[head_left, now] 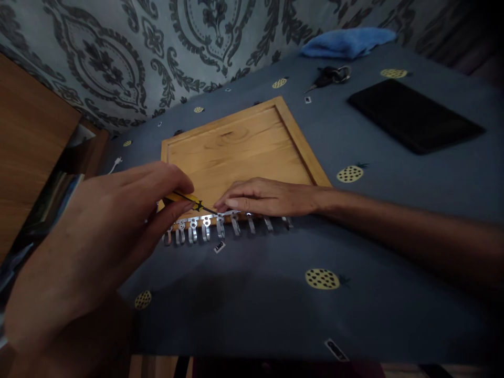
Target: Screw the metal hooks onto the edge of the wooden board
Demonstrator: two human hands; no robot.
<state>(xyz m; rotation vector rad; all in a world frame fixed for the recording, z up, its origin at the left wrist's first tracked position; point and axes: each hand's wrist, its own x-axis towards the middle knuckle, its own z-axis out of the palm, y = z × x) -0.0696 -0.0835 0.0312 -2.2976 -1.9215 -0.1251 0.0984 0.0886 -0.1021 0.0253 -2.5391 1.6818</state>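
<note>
My left hand (118, 220) is closed round a yellow and black screwdriver (193, 201), whose thin shaft points right toward a row of metal hooks (207, 228). The hooks line the near edge of a framed wooden board (232, 152) lying on the table. My right hand (262, 197) rests across the board's near side with fingers stretched out. Its fingertips are close to the screwdriver's tip, just above one of the middle hooks. Whether the tip sits in a screw is too small to make out.
The table (252, 299) has a grey-blue cover with pineapple prints. A black tablet-like slab (413, 115) lies at right, with keys (328, 76) and a blue cloth (348, 42) behind. A white cable end (116, 164) and a wooden cabinet (33, 142) are at left.
</note>
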